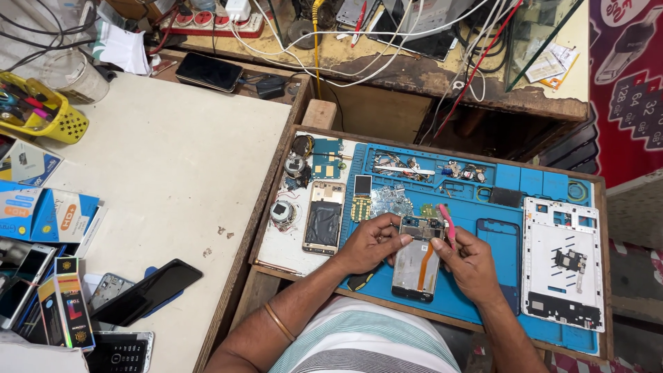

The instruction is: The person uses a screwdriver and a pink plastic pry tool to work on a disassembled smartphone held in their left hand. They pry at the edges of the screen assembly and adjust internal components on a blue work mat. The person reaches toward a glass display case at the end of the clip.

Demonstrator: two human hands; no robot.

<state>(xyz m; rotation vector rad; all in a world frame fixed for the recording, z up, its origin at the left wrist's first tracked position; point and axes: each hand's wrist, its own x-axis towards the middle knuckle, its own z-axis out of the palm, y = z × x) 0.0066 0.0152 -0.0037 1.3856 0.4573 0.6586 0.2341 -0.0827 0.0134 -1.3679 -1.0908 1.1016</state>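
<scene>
Head camera looks steeply down, close over the blue mat (pixel 483 207).

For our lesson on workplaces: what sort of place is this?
Probably a phone repair bench: an opened phone under both hands, a blue repair mat strewn with small parts, and spare handsets on the table beside.

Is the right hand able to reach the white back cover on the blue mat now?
Probably yes. The white back cover lies just beside the right hand, nothing between them, though that hand holds a pink tool.

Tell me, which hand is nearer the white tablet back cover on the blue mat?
Right. The right hand works just left of the white back cover; the left hand sits farther left, beyond the opened phone.
</scene>
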